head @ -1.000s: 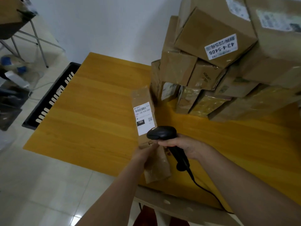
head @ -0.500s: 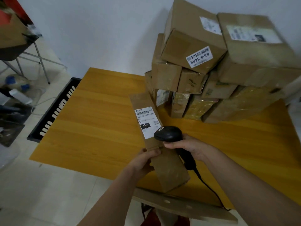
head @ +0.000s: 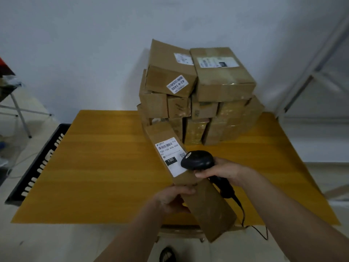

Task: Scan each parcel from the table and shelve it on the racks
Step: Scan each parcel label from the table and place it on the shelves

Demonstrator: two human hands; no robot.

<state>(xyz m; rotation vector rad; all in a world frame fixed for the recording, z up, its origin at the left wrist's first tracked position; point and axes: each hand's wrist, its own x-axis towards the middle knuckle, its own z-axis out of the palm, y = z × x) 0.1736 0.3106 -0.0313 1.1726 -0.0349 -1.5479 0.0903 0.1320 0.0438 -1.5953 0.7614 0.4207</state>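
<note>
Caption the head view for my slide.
Left hand holds long parcel; right hand aims black scanner at its label.

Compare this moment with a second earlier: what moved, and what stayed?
The long parcel tilted, far end swinging left, showing more of its length. The view shifted to face the stack. Left hand still grips the parcel; right hand still aims the scanner at the label.

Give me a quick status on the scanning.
Left hand holds long parcel. Right hand aims scanner at its label. Nothing blocking.
</note>
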